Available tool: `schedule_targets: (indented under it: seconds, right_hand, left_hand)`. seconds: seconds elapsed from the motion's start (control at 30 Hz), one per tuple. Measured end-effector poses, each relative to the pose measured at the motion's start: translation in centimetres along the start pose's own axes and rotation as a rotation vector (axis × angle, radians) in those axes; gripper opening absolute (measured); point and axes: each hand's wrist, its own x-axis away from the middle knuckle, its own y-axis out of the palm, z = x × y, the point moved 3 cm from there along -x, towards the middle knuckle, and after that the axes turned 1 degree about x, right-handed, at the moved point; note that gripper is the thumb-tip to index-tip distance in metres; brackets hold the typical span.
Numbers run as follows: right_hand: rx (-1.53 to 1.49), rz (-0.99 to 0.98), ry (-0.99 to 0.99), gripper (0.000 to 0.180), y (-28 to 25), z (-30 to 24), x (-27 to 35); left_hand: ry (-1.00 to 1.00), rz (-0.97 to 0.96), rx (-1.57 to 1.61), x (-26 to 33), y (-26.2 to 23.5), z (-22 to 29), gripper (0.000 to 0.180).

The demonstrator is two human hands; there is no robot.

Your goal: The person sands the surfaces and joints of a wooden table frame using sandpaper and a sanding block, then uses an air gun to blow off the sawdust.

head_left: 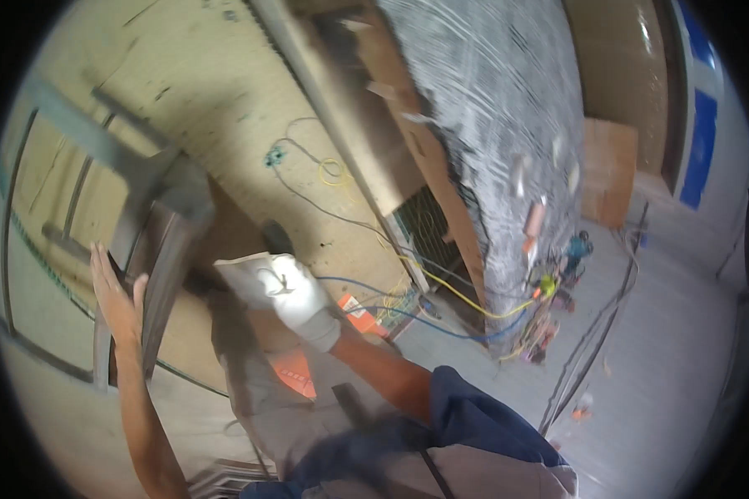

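Note:
A brown wooden chair frame [175,200] lies tilted on the left, its legs and rails pointing away. My bare left hand [118,299] rests against one of its bars, fingers stretched out and thumb apart. My right hand [304,308], in a white glove, is to the right of the frame and apart from it. A pale flat sheet [240,270] with a tan edge is gripped in its fingers; glare and blur hide what kind of sheet it is. An orange piece [294,373] shows below that hand, by my legs.
A worn yellowish board [225,91] lies beyond the chair frame. Right of it stands a tall stack wrapped in grey plastic film [491,108]. Yellow and blue hoses [441,279] cross the floor beside power tools [576,249]. A cardboard sheet [607,170] leans at the right.

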Motion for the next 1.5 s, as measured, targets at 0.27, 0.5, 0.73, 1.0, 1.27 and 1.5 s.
schedule_targets:
  seconds: [0.27, 0.5, 0.73, 1.0, 1.27, 1.5]
  right_hand:
    - [-0.204, -0.054, -0.046, 0.022, -14.2, 9.3, 4.3]
    - [-0.011, 0.756, 0.693, 0.031, -30.9, 34.0, 22.4]
    - [0.520, 0.941, 1.074, 0.044, -41.2, 57.9, 40.4]
    - [0.496, 0.479, 1.000, 0.046, -55.4, 86.0, 41.0]
    - [0.841, 0.649, 0.647, 0.044, -46.7, 75.0, 46.9]
    - [0.295, 0.463, 0.293, 0.038, -32.3, 27.4, 29.8]
  left_hand:
    - [-0.264, -0.793, 1.010, 9.5, 8.8, 27.3, 0.034]
    - [0.097, -0.895, 0.008, 12.3, 16.9, 21.7, 0.025]
    - [-0.489, -1.002, -0.466, 15.6, 5.7, 4.2, 0.044]
    - [-0.614, -0.832, -0.394, 17.8, 4.4, 10.7, 0.061]
    - [-0.025, -0.900, 0.253, 14.4, 11.1, 31.9, 0.041]
    - [-0.312, -1.178, 1.370, 11.2, 3.0, 42.3, 0.056]
